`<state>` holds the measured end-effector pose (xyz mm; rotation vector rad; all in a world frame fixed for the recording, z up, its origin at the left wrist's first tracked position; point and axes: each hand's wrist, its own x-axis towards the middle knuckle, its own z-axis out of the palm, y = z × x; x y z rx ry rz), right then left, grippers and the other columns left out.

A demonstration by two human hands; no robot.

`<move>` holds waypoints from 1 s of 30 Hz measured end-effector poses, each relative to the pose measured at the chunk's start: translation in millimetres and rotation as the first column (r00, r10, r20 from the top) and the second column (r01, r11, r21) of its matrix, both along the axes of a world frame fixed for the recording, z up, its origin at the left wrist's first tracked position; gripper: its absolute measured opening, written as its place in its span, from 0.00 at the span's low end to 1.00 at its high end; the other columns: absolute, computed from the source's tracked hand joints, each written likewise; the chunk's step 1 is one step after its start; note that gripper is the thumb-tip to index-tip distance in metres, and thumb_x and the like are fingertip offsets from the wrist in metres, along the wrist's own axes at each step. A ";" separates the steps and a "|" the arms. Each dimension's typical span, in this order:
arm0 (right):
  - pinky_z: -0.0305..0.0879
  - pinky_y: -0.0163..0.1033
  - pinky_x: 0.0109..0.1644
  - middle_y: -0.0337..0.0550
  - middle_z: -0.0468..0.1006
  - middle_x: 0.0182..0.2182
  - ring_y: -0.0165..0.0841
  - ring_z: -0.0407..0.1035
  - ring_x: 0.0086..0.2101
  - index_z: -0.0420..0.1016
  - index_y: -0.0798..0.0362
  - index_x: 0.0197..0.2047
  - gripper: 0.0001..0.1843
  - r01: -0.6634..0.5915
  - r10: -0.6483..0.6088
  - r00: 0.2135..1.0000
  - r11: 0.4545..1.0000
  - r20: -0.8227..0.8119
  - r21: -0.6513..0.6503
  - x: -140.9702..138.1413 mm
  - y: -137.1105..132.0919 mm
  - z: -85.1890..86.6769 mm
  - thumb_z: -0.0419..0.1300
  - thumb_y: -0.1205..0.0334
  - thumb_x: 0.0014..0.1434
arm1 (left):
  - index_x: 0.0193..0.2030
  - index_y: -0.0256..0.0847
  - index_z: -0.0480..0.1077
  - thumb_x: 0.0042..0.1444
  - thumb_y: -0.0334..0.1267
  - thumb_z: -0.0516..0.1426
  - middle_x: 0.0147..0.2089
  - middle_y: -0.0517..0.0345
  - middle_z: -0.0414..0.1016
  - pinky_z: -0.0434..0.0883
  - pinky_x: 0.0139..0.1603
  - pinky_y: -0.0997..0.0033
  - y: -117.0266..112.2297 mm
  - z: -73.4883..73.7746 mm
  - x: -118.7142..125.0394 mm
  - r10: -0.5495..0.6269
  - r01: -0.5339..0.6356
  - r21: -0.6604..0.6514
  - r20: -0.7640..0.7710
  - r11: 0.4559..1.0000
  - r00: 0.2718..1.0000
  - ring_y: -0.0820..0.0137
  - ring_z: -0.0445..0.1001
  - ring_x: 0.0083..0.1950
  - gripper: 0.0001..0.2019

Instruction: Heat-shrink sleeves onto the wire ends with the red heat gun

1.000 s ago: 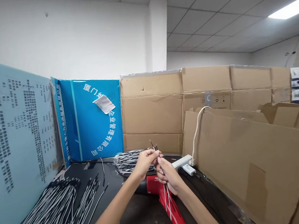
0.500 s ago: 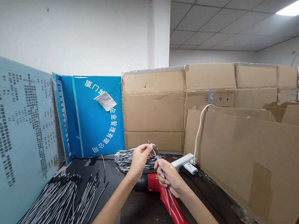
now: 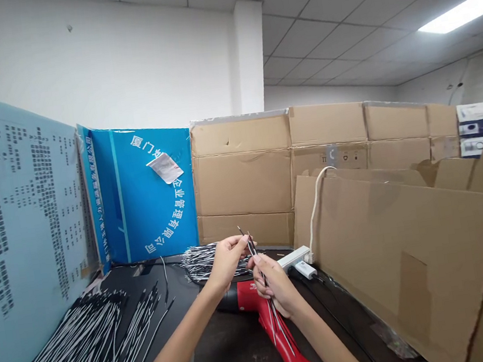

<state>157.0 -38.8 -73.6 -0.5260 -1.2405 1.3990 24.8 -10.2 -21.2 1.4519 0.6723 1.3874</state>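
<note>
My right hand (image 3: 276,283) is closed round a small bunch of black and white wires (image 3: 251,246). Their lower ends hang below the fist, in front of a red heat gun (image 3: 294,361) on the table. At the upper end of the bunch, the thumb and fingers of my left hand (image 3: 226,266) pinch a wire, and a dark tip sticks up above them. Behind my left hand lies a pile of cut black and white wires (image 3: 199,262). The heat gun's black nozzle end is partly hidden by my left forearm.
A larger heap of wires (image 3: 63,353) covers the table's left side. A white power strip (image 3: 295,258) with a plugged-in adapter (image 3: 305,270) lies right of my hands. Cardboard panels (image 3: 242,184) and a blue board (image 3: 157,216) wall in the back.
The view has turned slightly right, shifting the background leftward. Both hands keep almost the same place and hold on the wires.
</note>
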 end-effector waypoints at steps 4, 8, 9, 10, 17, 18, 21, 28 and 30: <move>0.41 0.26 0.15 0.25 0.61 0.18 0.18 0.43 0.12 0.68 0.52 0.36 0.20 0.046 -0.046 0.999 0.999 0.001 0.005 0.9 -2.6 3.4 0.60 0.42 0.63 | 0.37 0.35 0.80 0.55 0.53 0.64 0.34 0.50 0.81 0.70 0.35 0.71 -4.0 -0.4 2.4 -0.009 0.010 0.016 -0.021 1.000 1.000 0.69 0.75 0.31 0.20; 0.45 0.26 0.15 0.27 0.64 0.19 0.19 0.47 0.12 0.71 0.52 0.38 0.20 0.074 -0.074 0.997 0.997 0.003 -0.002 -0.2 -3.8 3.1 0.61 0.41 0.61 | 0.38 0.35 0.80 0.54 0.52 0.65 0.35 0.50 0.81 0.71 0.37 0.71 -1.8 -5.3 2.2 0.026 -0.026 0.016 -0.001 1.000 1.000 0.68 0.77 0.33 0.19; 0.47 0.26 0.15 0.28 0.66 0.19 0.19 0.49 0.12 0.72 0.52 0.38 0.20 0.091 -0.091 0.996 0.996 -0.004 -0.003 -1.0 -4.0 3.1 0.62 0.41 0.61 | 0.38 0.36 0.80 0.54 0.52 0.65 0.36 0.50 0.82 0.72 0.38 0.71 -0.8 -6.3 2.1 0.027 -0.027 0.003 0.010 1.000 1.000 0.67 0.77 0.35 0.18; 0.49 0.27 0.15 0.30 0.68 0.19 0.20 0.52 0.13 0.73 0.52 0.39 0.20 0.116 -0.116 0.993 0.993 -0.019 -0.010 -1.7 -4.1 3.3 0.62 0.42 0.61 | 0.39 0.36 0.80 0.54 0.51 0.65 0.38 0.48 0.82 0.72 0.39 0.70 -0.1 -6.6 2.1 0.034 -0.034 -0.014 0.026 0.999 0.999 0.66 0.78 0.37 0.18; 0.71 0.33 0.26 0.44 0.82 0.27 0.32 0.74 0.25 0.76 0.54 0.35 0.21 0.241 -0.272 0.950 0.951 -0.151 -0.193 5.5 -3.4 7.0 0.70 0.44 0.53 | 0.40 0.34 0.76 0.54 0.51 0.64 0.36 0.48 0.80 0.71 0.36 0.73 -13.3 17.4 -9.1 0.241 -0.245 0.004 0.165 0.969 0.956 0.69 0.76 0.34 0.19; 0.72 0.33 0.29 0.44 0.82 0.28 0.34 0.76 0.28 0.76 0.54 0.35 0.20 0.247 -0.286 0.943 0.944 -0.168 -0.220 8.5 -2.1 6.2 0.70 0.46 0.52 | 0.41 0.35 0.76 0.55 0.50 0.63 0.34 0.50 0.79 0.70 0.34 0.74 -16.6 22.8 -16.3 0.275 -0.284 0.038 0.164 0.958 0.947 0.71 0.75 0.33 0.18; 0.72 0.31 0.28 0.44 0.81 0.29 0.32 0.76 0.28 0.75 0.54 0.35 0.15 0.243 -0.312 0.929 0.920 -0.199 -0.306 16.5 5.4 0.5 0.68 0.50 0.55 | 0.45 0.36 0.74 0.61 0.50 0.57 0.31 0.55 0.74 0.64 0.27 0.75 -24.7 34.7 -54.5 0.436 -0.441 0.101 0.067 0.892 0.898 0.75 0.69 0.26 0.18; 0.52 0.28 0.15 0.31 0.65 0.16 0.21 0.53 0.13 0.76 0.56 0.35 0.12 0.067 -0.149 0.955 0.950 -0.255 -0.306 14.5 12.4 -14.5 0.68 0.55 0.55 | 0.46 0.39 0.76 0.65 0.43 0.48 0.40 0.49 0.79 0.66 0.37 0.70 -56.4 37.6 -212.4 0.761 -0.802 0.381 -0.635 0.460 0.135 0.65 0.75 0.37 0.17; 0.50 0.27 0.15 0.30 0.64 0.17 0.20 0.50 0.12 0.76 0.56 0.35 0.13 -0.015 -0.065 0.967 0.950 -0.247 -0.311 10.2 8.6 -14.9 0.68 0.55 0.55 | 0.42 0.37 0.76 0.65 0.41 0.49 0.42 0.41 0.78 0.66 0.42 0.65 -68.6 30.7 -247.2 0.724 -0.836 0.402 -0.690 0.373 -0.009 0.57 0.75 0.44 0.16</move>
